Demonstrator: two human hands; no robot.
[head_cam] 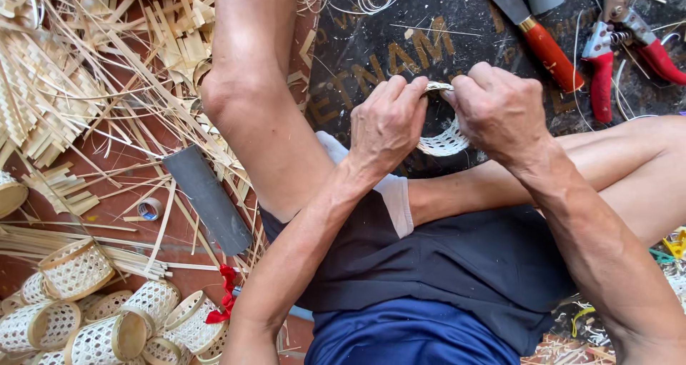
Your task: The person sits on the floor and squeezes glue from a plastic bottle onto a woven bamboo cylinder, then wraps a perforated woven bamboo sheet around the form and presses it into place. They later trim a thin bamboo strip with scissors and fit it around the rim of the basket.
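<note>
Down between my knees, both my hands are closed on a small woven ring (444, 142) of pale bamboo. My left hand (386, 126) curls its fingers over the ring's top edge with the knuckles up, wrist bent in from a forearm that crosses my lap. My right hand (500, 108) is fisted on the other side, pinching the same top edge, so the two hands almost touch; the ring's lower curve hangs below them, over a dark printed mat (400, 43).

On that mat, beyond my hands, lie one red-handled knife (547, 51) and one pair of red-handled pruners (607, 51), well apart from the ring. One grey tube (207, 197) lies by my left knee, with a small tape roll (148, 209) near it. At lower left I count about nine finished little baskets (75, 268) in a heap, one with a red bow (227, 293) beside it. Loose bamboo strips (86, 72) litter the reddish floor (121, 193)
</note>
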